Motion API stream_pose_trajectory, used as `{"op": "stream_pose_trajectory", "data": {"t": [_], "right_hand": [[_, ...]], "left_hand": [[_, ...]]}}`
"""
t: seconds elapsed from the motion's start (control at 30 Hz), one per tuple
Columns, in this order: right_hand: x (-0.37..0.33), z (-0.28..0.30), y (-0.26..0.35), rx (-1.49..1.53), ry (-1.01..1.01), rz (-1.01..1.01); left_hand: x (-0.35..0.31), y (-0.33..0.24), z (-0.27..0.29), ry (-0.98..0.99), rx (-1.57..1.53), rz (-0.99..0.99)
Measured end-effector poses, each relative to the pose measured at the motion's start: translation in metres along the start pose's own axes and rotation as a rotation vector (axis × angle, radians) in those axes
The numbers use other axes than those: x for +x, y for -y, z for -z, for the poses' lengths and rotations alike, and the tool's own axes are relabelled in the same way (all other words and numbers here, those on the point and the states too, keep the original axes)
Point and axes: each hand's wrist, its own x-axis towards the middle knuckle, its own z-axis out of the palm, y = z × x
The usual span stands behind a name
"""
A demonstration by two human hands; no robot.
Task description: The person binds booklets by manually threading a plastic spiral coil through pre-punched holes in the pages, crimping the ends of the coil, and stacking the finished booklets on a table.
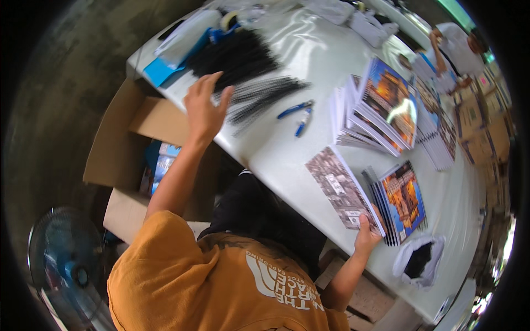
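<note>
My left hand (pixel 205 107) is at the table's left edge with its fingers spread and nothing visible in them. Close beside it lie loose black plastic spiral binding coils (pixel 268 94), with a thicker dark pile of coils (pixel 237 58) behind. My right hand (pixel 366 236) grips the near corner of a book (pixel 341 190) with a greyish-brown cover, thumb on top. Right of that book are several colourful spiral-bound books (pixel 404 201). Blue-handled pliers (pixel 292 110) and a small blue-and-white tool (pixel 302 122) rest mid-table.
A tall stack of books (pixel 383 105) stands at the right, with more spiral-bound books (pixel 436 129) beyond. A white bag (pixel 408 254) with dark contents sits near the right edge. Left are an open carton (pixel 110 129) and a fan (pixel 66 254). Another person (pixel 458 47) is at the far right.
</note>
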Motion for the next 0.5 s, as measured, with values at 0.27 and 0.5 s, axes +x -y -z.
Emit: {"op": "stream_pose_trajectory", "data": {"t": [0.27, 0.5], "right_hand": [[-0.003, 0.020, -0.011, -0.119, -0.028, 0.007], [0.018, 0.007, -0.002, -0.012, -0.089, -0.035]], "left_hand": [[-0.180, 0.158, 0.208, -0.373, 0.620, 0.809], [-0.439, 0.279, 0.330, -0.703, 0.223, 1.493]]}}
